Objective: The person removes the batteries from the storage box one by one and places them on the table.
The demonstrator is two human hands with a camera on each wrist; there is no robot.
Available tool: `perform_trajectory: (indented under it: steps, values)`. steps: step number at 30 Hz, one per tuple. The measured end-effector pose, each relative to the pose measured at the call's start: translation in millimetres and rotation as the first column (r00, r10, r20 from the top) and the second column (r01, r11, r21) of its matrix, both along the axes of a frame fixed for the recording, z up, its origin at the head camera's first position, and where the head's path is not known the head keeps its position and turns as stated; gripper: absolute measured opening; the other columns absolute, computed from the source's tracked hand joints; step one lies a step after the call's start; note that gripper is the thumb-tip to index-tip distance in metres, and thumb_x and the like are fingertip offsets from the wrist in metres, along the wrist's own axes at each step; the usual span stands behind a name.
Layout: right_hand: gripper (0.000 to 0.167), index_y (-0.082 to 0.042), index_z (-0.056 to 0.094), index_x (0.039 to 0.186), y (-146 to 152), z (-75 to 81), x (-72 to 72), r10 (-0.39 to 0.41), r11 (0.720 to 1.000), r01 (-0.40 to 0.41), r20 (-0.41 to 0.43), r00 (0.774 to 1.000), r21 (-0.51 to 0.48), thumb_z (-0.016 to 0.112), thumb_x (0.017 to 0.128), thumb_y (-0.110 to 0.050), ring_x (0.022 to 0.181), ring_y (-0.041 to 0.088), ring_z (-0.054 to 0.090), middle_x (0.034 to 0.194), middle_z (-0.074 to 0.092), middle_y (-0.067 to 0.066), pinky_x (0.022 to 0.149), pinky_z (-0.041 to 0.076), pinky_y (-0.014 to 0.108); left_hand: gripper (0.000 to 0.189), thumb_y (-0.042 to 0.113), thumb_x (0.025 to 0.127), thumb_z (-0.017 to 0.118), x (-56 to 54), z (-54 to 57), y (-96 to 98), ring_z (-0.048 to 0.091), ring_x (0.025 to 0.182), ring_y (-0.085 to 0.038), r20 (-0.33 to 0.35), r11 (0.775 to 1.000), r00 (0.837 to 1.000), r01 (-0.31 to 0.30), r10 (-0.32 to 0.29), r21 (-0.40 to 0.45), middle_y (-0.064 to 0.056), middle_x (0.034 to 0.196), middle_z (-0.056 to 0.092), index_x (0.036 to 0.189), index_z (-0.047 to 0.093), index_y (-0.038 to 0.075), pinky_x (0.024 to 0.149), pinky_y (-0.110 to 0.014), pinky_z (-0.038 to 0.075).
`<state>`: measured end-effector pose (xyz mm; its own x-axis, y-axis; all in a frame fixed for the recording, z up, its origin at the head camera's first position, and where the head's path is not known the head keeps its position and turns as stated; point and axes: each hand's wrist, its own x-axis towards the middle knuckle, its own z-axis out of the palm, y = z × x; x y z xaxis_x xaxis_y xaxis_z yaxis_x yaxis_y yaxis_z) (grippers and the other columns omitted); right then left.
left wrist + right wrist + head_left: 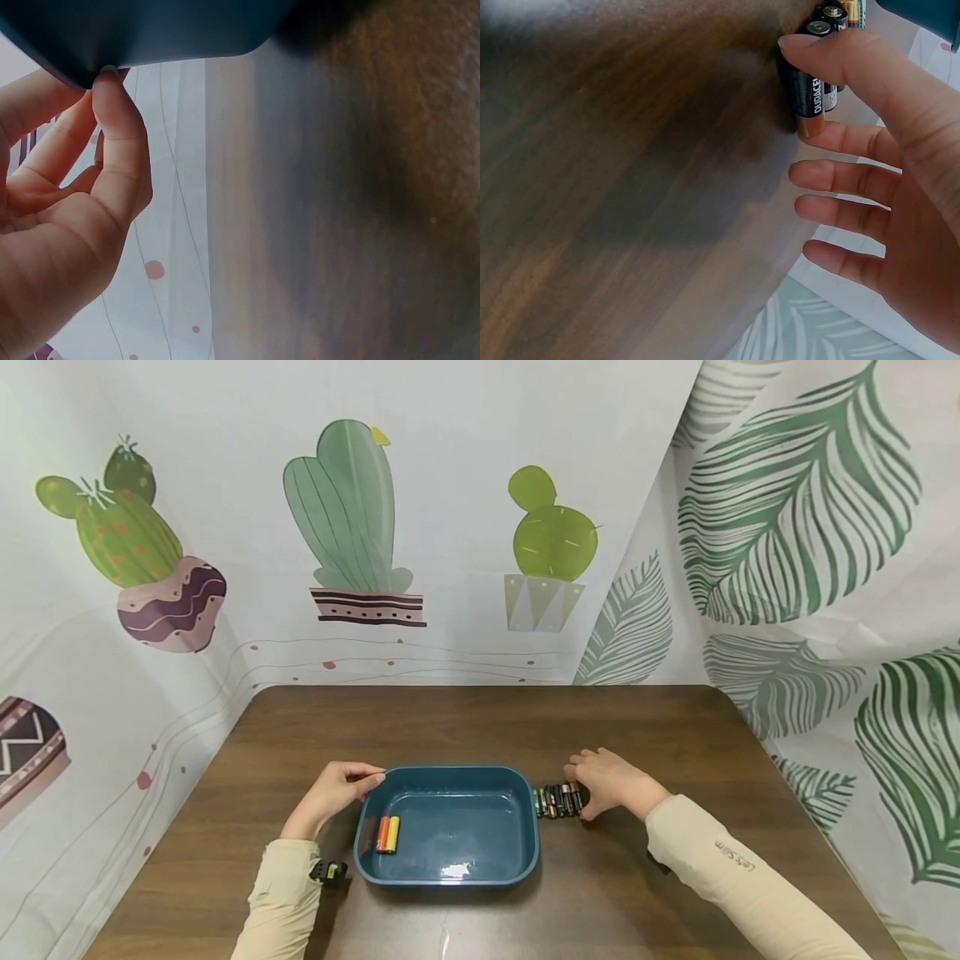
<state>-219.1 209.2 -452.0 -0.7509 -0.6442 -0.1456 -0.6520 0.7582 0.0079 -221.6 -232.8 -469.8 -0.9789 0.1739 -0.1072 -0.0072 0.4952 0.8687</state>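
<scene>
A blue rectangular plastic bin (447, 883) stands on the table, with an orange battery (383, 834) and a yellow battery (393, 834) lying side by side at its left end. My left hand (335, 795) pinches the bin's upper left rim between thumb and fingers, as the left wrist view also shows. Just right of the bin lies a row of several batteries (553, 801), mostly black. At the row's right end, my right hand (611, 779) holds a black and copper Duracell battery (808, 94) by its two ends, thumb on one and index finger on the other.
The brown wooden table (637, 718) extends around the bin, its far edge near a wall cloth (457, 527) printed with cacti and leaves. A dark device (328, 872) is strapped at my left wrist.
</scene>
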Motion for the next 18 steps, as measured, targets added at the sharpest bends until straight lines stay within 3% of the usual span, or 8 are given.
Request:
perform_trajectory:
  steps: [4, 8, 13, 15, 18]
  values:
    - [0.04, -0.014, 0.059, 0.085, -2.3, 3.2, 0.1, -0.017, 1.0, 0.017, 0.009, 1.0, 0.012, 0.086, 0.062, -0.034, 0.084, 0.023, 0.051, 0.086, 0.054, -0.001, 0.084, 0.046, 0.051, 0.024, 0.017, 0.091, 0.068, 1.5, 0.9, 0.1, 0.057, 0.077, -0.019, 0.002, 1.0, 1.0, -0.006, 0.006, -0.007, -0.009, 0.095, 0.067, 0.107, 0.072, 0.0, 0.072, -0.039, 0.054]
    - [0.041, -0.009, 0.062, 0.09, -5.3, 10.7, -0.2, -0.024, 1.0, 0.024, 0.023, 0.999, -0.005, 0.085, 0.065, -0.032, 0.098, 0.033, 0.056, 0.102, 0.062, 0.011, 0.091, 0.042, 0.058, 0.024, 0.017, 0.091, 0.068, 1.3, 0.7, -0.2, 0.057, 0.077, -0.018, 0.001, 1.0, 1.0, -0.005, 0.005, -0.008, -0.009, 0.094, 0.067, 0.107, 0.072, 0.0, 0.071, -0.038, 0.054]
    - [0.053, 0.001, 0.064, 0.112, -10.1, 21.4, -3.1, -0.016, 0.999, 0.016, 0.013, 1.0, -0.036, 0.079, 0.073, -0.031, 0.117, 0.047, 0.05, 0.124, 0.057, 0.026, 0.096, 0.038, 0.061, 0.024, 0.017, 0.091, 0.067, 0.8, 0.0, -0.7, 0.057, 0.076, -0.018, 0.0, 1.0, 1.0, -0.004, 0.004, -0.006, -0.008, 0.093, 0.067, 0.107, 0.072, 0.0, 0.07, -0.038, 0.054]
    - [0.055, 0.002, 0.062, 0.118, -14.7, 27.2, -3.5, -0.022, 0.999, 0.022, 0.006, 1.0, -0.05, 0.077, 0.076, -0.03, 0.118, 0.047, 0.05, 0.125, 0.057, 0.026, 0.098, 0.037, 0.062, 0.024, 0.017, 0.091, 0.067, 1.1, 0.3, -0.4, 0.057, 0.075, -0.018, 0.0, 1.0, 1.0, -0.004, 0.004, -0.003, -0.008, 0.092, 0.067, 0.106, 0.072, 0.0, 0.07, -0.038, 0.054]
    - [0.048, 0.0, 0.064, 0.115, -25.1, 38.6, -2.1, -0.021, 0.998, 0.02, -0.02, 1.0, -0.067, 0.077, 0.077, -0.027, 0.115, 0.042, 0.052, 0.12, 0.061, 0.02, 0.097, 0.037, 0.061, 0.024, 0.017, 0.091, 0.067, 1.3, 0.6, -0.2, 0.057, 0.076, -0.018, -0.002, 1.0, 1.0, 0.004, -0.004, -0.003, -0.008, 0.092, 0.067, 0.107, 0.072, -0.001, 0.071, -0.038, 0.054]
